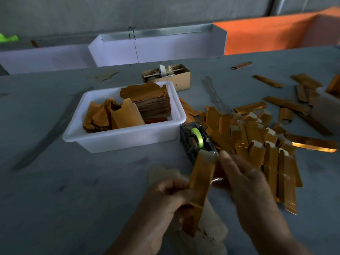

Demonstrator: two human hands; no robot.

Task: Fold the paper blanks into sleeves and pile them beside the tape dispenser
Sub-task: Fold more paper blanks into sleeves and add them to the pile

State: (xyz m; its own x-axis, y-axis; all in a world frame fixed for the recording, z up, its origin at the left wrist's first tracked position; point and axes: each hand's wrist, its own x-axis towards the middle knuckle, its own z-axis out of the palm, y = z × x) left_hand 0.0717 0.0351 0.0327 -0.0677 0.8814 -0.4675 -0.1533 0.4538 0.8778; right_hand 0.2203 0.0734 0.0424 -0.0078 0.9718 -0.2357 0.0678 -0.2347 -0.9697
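My left hand (165,197) grips the lower part of a folded gold paper sleeve (200,183) that stands tilted above the table. My right hand (241,179) pinches at the sleeve's upper right edge, close to the front of the black tape dispenser (196,142) with its green roll. A heap of finished gold sleeves (257,142) lies just right of the dispenser. Under my hands lies a stack of pale paper blanks (207,230), partly hidden. The motion blurs both hands.
A white tub (103,140) left of the dispenser holds stacks of gold blanks. Behind it stands a small cardboard box (182,74). Loose sleeves (287,103) scatter at the far right. White and orange dividers line the table's back edge.
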